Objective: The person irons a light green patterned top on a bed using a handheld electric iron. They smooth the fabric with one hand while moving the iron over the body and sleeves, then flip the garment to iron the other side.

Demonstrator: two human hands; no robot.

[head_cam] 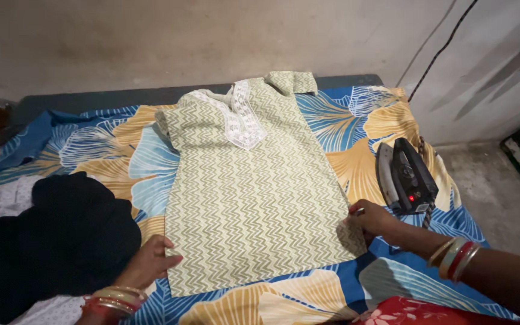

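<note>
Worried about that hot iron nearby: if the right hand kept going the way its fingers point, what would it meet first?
Not the iron, which stands behind it. The right hand points left at the tunic, whose hem corner it already grips; going on, it would likely slide over more tunic toward the left hand.

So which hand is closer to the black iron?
The right hand: it grips the tunic's hem corner just left of the iron. The left hand is across the tunic.

tunic (254, 198): matt woven cloth, zigzag print, lace-trimmed neck
sheet (344, 123): smooth printed cloth, leaf pattern
iron (405, 176): glossy black plastic, dull metal sole
bangles (452, 257): shiny
wall (151, 42): rough, matt plaster
</note>
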